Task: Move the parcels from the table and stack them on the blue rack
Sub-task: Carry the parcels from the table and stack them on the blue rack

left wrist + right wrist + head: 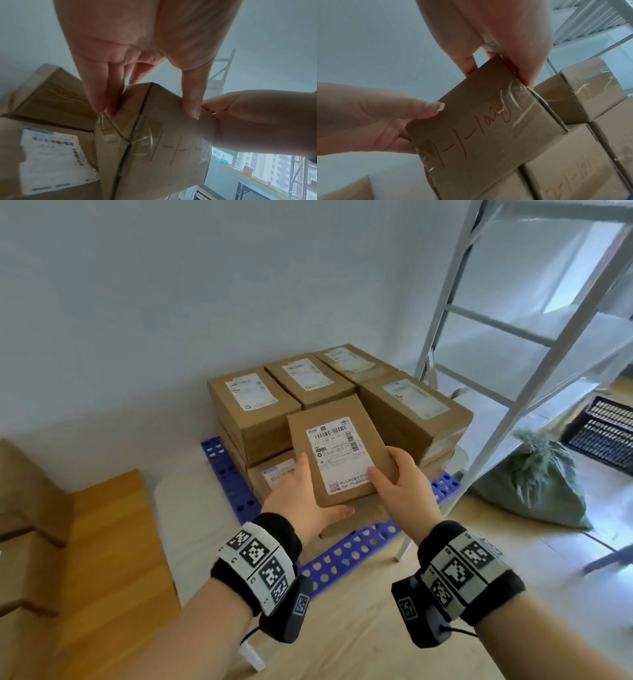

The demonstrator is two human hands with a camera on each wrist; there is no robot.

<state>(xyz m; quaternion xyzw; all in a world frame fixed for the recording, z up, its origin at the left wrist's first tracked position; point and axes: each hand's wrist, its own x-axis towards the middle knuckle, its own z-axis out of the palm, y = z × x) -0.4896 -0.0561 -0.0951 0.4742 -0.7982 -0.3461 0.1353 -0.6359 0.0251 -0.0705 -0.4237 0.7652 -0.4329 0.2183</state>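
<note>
I hold a brown cardboard parcel (339, 450) with a white shipping label, tilted, in the air over the front of the blue rack (226, 470). My left hand (303, 501) grips its near left corner, thumb on top and fingers beneath. My right hand (400, 477) grips its right edge, thumb on the label. In the left wrist view my fingers (101, 97) press the taped end of the parcel (154, 142). The right wrist view shows the parcel (484, 128) with red handwriting, pinched by my right hand (496, 65). Several parcels (253, 409) are stacked on the rack behind it.
A grey metal shelving frame (513, 364) stands right of the rack. A green sack (534, 487) lies on the floor beyond it, near a black crate (603, 433). Brown boxes (30, 498) sit on a wooden table (113, 577) at the left.
</note>
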